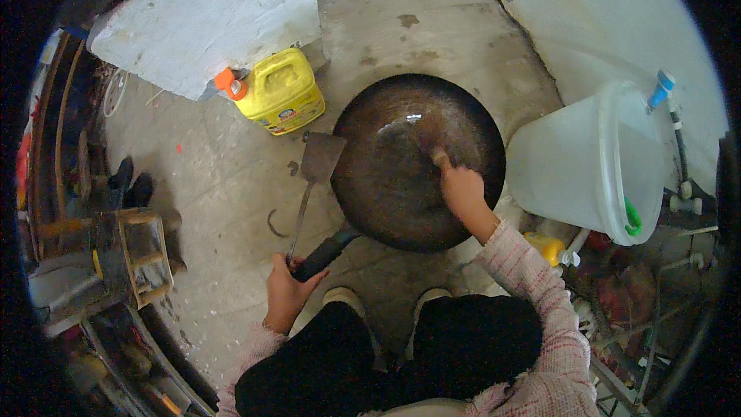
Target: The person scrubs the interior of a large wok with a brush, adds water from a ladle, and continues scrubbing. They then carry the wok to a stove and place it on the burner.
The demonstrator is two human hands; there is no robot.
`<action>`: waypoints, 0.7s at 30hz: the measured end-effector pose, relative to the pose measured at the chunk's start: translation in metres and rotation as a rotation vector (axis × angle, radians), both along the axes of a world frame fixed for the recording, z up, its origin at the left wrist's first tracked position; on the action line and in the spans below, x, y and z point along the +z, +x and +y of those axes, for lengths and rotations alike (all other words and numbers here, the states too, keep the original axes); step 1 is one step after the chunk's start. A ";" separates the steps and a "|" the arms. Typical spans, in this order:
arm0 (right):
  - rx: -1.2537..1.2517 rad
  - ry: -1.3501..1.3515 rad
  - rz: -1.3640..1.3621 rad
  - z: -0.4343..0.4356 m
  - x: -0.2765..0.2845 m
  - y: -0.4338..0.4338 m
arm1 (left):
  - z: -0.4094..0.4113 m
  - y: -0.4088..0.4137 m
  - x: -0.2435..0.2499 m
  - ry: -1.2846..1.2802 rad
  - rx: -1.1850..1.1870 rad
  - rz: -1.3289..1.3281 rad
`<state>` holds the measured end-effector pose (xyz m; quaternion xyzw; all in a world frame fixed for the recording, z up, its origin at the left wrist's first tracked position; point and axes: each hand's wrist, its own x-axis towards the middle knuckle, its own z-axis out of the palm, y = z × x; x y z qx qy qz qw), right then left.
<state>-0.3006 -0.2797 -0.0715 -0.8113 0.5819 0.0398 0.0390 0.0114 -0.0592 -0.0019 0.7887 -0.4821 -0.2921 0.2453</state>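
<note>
A dark wok [399, 197] rests on the floor before me, its black handle [327, 252] pointing towards my lower left. My left hand [289, 292] holds the wok's handle and also the thin shaft of a metal wok spatula [322, 157], whose flat blade lies at the wok's left rim. Over the right part of the wok's inside, my right hand [463, 185] is closed with a finger or small thing at its front near the inner surface; which of these it is I cannot tell. Wetness shines near the wok's middle.
A yellow plastic jug with an orange cap [283, 92] stands behind the wok on the left. To the right is a large white plastic bucket [561, 156], with a yellow bottle [544, 248] near it. A wooden frame [145, 258] and shelving line the left side.
</note>
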 end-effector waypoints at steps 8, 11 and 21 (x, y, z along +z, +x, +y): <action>0.197 0.413 -0.151 0.034 0.033 0.013 | 0.001 -0.001 0.003 0.027 -0.023 -0.043; 0.259 0.469 -0.363 0.044 0.038 0.022 | 0.002 0.000 0.000 0.025 -0.036 -0.042; 0.323 0.127 -0.261 0.007 -0.002 0.051 | 0.000 0.000 0.007 0.077 -0.061 -0.063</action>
